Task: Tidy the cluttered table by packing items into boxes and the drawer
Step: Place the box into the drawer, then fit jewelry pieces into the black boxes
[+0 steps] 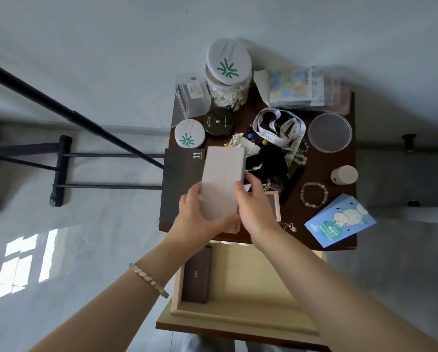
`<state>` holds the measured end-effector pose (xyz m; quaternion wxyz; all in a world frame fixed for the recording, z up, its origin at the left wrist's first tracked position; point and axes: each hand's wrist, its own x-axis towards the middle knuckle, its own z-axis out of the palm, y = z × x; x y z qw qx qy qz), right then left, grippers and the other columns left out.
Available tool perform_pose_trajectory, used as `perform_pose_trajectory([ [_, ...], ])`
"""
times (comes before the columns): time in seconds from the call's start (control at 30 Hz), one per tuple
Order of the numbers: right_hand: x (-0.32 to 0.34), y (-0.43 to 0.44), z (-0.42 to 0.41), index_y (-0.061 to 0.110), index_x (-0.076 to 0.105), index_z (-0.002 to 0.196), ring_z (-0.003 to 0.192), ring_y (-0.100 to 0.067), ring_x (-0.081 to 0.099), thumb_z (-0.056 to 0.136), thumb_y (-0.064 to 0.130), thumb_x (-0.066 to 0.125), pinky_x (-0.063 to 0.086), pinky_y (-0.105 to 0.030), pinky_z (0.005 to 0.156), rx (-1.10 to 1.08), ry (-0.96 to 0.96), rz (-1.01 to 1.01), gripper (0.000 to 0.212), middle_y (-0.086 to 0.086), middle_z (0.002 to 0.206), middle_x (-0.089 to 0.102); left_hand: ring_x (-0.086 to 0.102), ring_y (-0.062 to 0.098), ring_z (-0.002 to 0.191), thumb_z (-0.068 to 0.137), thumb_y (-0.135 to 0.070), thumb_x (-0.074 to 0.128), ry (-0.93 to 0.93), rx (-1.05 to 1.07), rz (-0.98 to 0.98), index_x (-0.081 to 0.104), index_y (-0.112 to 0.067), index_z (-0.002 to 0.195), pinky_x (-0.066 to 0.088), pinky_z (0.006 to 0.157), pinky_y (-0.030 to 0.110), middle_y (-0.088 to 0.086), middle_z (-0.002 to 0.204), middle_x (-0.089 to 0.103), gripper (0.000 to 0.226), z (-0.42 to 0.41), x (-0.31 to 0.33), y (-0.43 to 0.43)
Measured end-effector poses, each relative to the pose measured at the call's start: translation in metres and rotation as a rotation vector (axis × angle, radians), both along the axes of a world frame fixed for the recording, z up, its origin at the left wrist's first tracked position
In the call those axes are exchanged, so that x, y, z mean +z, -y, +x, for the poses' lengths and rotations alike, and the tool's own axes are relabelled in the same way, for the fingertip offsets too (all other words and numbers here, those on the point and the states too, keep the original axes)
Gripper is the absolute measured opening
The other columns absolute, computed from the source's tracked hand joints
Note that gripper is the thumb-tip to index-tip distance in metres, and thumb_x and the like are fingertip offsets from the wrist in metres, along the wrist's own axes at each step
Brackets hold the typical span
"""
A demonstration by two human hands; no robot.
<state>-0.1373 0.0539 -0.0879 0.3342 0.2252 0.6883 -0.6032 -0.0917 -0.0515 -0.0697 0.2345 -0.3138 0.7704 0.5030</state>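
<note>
Both hands hold a pale pink box lid point(223, 179) above the near left of the small dark table point(339, 158). My left hand point(200, 214) grips its near left corner. My right hand point(254, 207) grips its right edge. Under the lid sits a pink open box point(275, 201), mostly hidden. A black box marked 11 point(179, 189) lies on the table's left. The wooden drawer point(240, 280) stands pulled open below the table, with a brown case point(196, 274) lying at its left side.
Crowding the tabletop are a cotton swab jar point(228, 74), a clear plastic box point(193, 95), round tins point(190, 134), a ribbon point(278, 128), a clear round lid point(329, 132), a bead bracelet point(313, 194) and a blue sheep carton point(339, 221). A black stand point(60, 171) is left.
</note>
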Motion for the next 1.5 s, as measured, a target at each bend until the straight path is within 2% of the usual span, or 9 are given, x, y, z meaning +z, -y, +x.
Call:
perform_pose_trajectory([
  [0.1,0.002,-0.013,0.0,0.03,0.042,0.131,0.103,-0.016,0.057,0.097,0.034,0.038,0.047,-0.041,0.095,-0.035,0.081,-0.045,0.034,0.004,0.113,0.059,0.059,0.02,0.101,0.097,-0.043,0.04,-0.042,0.311,0.349,0.05,-0.037,0.121,0.054,0.083,0.038,-0.001,0.111,0.057,0.027,-0.008,-0.002,0.007],
  [0.23,0.012,-0.013,0.013,0.021,0.041,0.13,0.105,-0.017,0.051,0.098,0.033,0.034,0.041,-0.031,0.085,0.148,-0.001,0.144,0.035,-0.001,0.12,0.05,0.06,0.019,0.11,0.1,-0.04,0.031,0.066,0.418,0.62,0.048,-0.048,0.128,0.051,0.09,0.041,-0.004,0.12,0.063,0.033,-0.009,-0.008,0.001],
  [0.47,0.03,0.001,0.031,0.019,0.024,0.134,0.121,-0.021,0.039,0.055,0.057,0.074,0.044,-0.04,0.095,0.3,-0.021,0.485,0.101,0.0,0.122,0.033,0.062,0.023,0.111,0.081,-0.055,0.043,0.244,0.344,0.899,0.053,-0.022,0.13,0.053,0.081,0.034,0.01,0.125,0.063,0.06,0.003,-0.008,0.014],
  [0.63,0.027,0.012,0.042,0.025,0.036,0.123,0.107,-0.014,0.051,0.049,0.055,0.066,0.051,-0.034,0.082,0.277,0.051,0.252,0.086,0.005,0.115,0.044,0.071,0.012,0.082,0.066,-0.073,0.026,0.299,0.198,0.778,0.062,-0.023,0.115,0.055,0.065,0.025,0.0,0.093,0.075,0.079,0.006,-0.009,0.024],
  [0.8,0.04,-0.008,0.035,0.035,0.046,0.109,0.077,0.007,0.061,0.056,0.043,0.064,0.045,-0.009,0.057,0.133,0.026,-0.057,0.056,0.01,0.099,0.06,0.072,0.022,0.082,0.038,-0.083,0.058,0.315,0.266,0.771,0.067,-0.023,0.105,0.058,0.062,0.031,0.008,0.096,0.074,0.09,0.003,-0.013,0.036],
  [1.03,0.023,-0.06,0.032,0.011,0.056,0.117,0.092,-0.028,0.064,0.076,0.029,0.053,0.049,-0.043,0.083,-0.215,0.253,-0.463,0.045,-0.017,0.101,0.065,0.063,0.036,0.103,0.081,-0.021,0.056,0.325,0.523,0.698,0.057,-0.007,0.116,0.05,0.085,0.044,0.019,0.112,0.066,0.038,0.005,-0.026,0.049],
  [1.17,-0.01,-0.047,0.031,0.017,0.051,0.121,0.102,-0.027,0.063,0.083,0.018,0.062,0.048,-0.04,0.09,0.033,0.309,-0.237,0.039,-0.014,0.11,0.064,0.062,0.033,0.096,0.092,-0.017,0.051,0.225,0.512,0.23,0.056,-0.013,0.094,0.051,0.078,0.039,0.017,0.103,0.064,0.006,0.006,-0.043,0.059],
  [1.4,-0.075,0.008,0.034,0.007,0.051,0.12,0.076,-0.009,0.055,0.096,0.016,0.043,0.038,-0.011,0.057,0.189,-0.028,0.329,0.027,-0.002,0.097,0.059,0.053,0.022,0.076,0.092,-0.017,0.053,0.08,0.177,-0.152,0.046,-0.008,0.094,0.044,0.059,0.029,0.013,0.092,0.054,0.012,-0.004,-0.06,0.075],
  [1.5,-0.082,0.016,0.043,0.009,0.045,0.127,0.085,-0.008,0.053,0.094,0.012,0.048,0.044,-0.012,0.072,0.149,-0.105,0.38,0.033,-0.008,0.118,0.057,0.053,0.02,0.089,0.091,-0.012,0.052,0.064,0.088,-0.209,0.047,-0.009,0.118,0.045,0.065,0.025,0.003,0.106,0.054,0.027,-0.011,-0.065,0.076],
])
